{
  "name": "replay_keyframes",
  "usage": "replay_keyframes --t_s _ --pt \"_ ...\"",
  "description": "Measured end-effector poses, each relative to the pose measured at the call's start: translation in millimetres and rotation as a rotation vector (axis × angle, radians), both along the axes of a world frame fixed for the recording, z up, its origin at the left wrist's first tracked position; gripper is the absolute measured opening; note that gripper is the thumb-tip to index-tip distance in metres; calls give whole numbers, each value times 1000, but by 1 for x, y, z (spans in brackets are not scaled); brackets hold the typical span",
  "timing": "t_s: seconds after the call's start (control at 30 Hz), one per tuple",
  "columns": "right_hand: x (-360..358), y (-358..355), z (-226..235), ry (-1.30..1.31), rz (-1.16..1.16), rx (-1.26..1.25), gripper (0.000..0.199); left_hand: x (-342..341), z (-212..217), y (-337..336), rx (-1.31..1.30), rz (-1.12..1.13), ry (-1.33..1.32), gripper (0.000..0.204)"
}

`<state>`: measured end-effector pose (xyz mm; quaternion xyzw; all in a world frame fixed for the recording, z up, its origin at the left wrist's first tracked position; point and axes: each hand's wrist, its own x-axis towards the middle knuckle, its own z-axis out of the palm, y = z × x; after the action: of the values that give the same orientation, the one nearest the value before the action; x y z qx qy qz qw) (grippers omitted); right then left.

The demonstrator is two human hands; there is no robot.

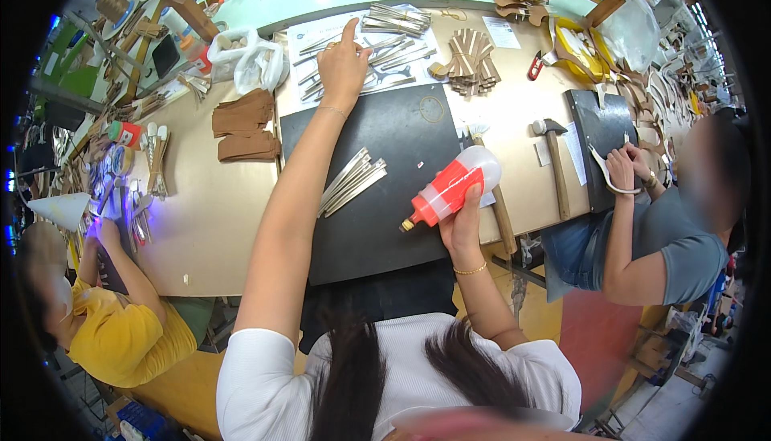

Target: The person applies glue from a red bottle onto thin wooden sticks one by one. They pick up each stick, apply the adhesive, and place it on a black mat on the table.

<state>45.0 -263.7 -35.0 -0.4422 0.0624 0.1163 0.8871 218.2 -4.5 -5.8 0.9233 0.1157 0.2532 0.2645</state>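
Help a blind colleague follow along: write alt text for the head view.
A person's right hand holds a red-and-white squeeze bottle over a black mat bearing pale strips; the left hand stretches over a printed sheet. Co-workers in yellow and blue-grey flank the table.

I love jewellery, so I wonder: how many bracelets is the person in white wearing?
2: a thin bracelet on the wrist of the left hand, and a gold bracelet on that of the right hand, which holds a bottle.
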Motion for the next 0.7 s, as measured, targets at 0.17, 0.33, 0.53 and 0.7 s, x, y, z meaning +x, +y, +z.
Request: replay_keyframes --t_s 0.17,0.33,0.53,0.7 --pt "3 -2 -1 14 42 -7 78 5 -12 6 181 34 35 70" --pt "2 0 3 20 14 -20 80 -66 6 29 65 -134 62 47" --pt "1 2 11 27 18 -23 79 -213 35 27 -196 -187 523 27" --pt "2 1 9 -4 37 -26 75 -245 29 14 -288 -114 446 22"
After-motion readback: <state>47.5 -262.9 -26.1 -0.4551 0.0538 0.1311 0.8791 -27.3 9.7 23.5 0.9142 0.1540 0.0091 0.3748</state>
